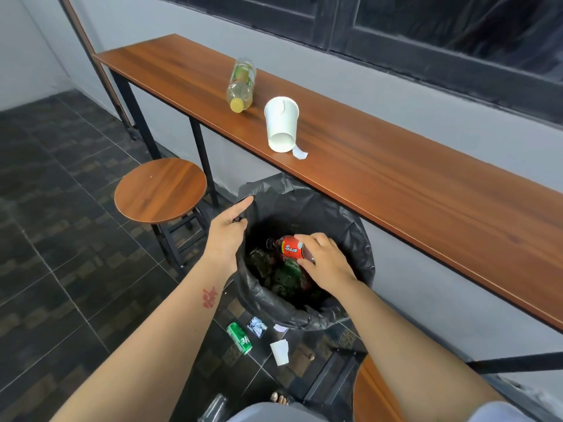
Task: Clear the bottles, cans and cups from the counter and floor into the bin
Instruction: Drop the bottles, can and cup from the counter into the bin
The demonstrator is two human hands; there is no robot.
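The right hand [327, 260] has its grip curled round a small plastic bottle [291, 246] with a glossy red label, holding it on its side just above the mouth of the round bin [367, 254]. The left hand [227, 231] pinches the crinkled black plastic liner [274, 193] at the bin's near-left rim, one finger stretched straight along the edge. Dark rubbish lies inside.

On the long bench [396, 184], with its smooth wood-grain top, a clear bottle [240, 85] with a yellow cap lies flat. Near it a white paper cup [281, 124] lies on its side, a paper slip [300, 153] at its base.

On the dark tiled floor [61, 239] beside the bin lie a green can [239, 338], a small white cup [279, 352] and a flat packet [257, 326]. A round wooden stool [160, 190] stands to the left.
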